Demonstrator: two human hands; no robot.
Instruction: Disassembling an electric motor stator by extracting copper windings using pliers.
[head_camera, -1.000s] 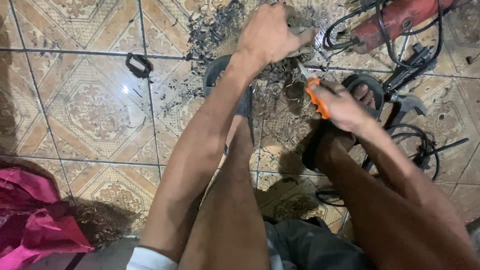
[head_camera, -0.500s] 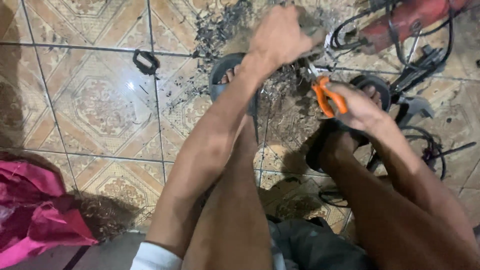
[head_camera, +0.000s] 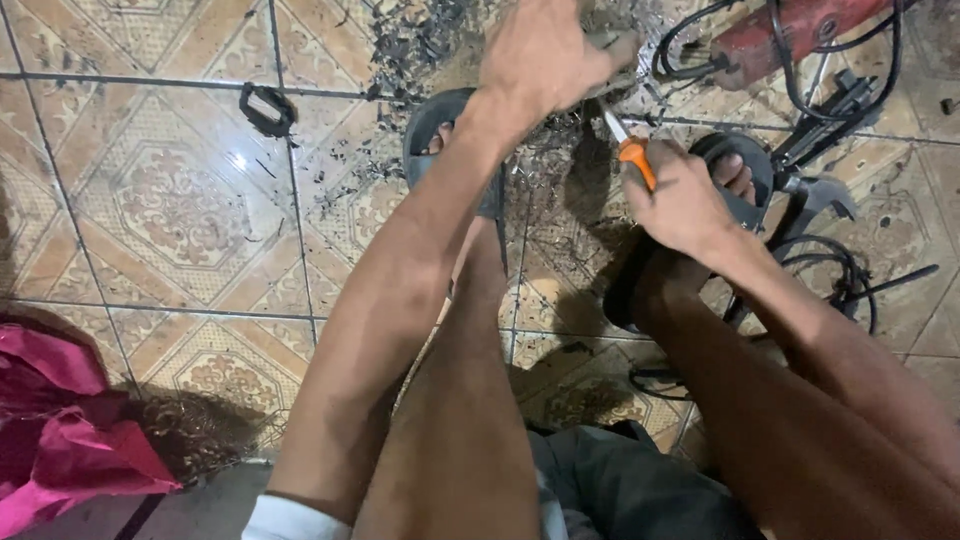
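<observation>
My left hand (head_camera: 545, 55) is closed around a small dusty grey object (head_camera: 612, 45) near the top of the view, above a scatter of dark shavings on the tiled floor. My right hand (head_camera: 680, 200) grips an orange-handled knife (head_camera: 634, 157), its short metal blade pointing up toward the object in the left hand. Both forearms reach forward over my knees. My feet rest in dark sandals (head_camera: 440, 120) on the tiles, the right foot (head_camera: 740, 175) just behind the knife hand.
A red power tool (head_camera: 780, 35) with black cables (head_camera: 840, 270) lies at the top right beside dark metal parts (head_camera: 820, 190). A small black clip (head_camera: 265, 108) sits on the patterned tiles at upper left. Crumpled pink cloth (head_camera: 60, 420) lies at the lower left.
The knife hand has shifted left and upward, bringing the blade closer to the object in my left hand. The view has drifted slightly.
</observation>
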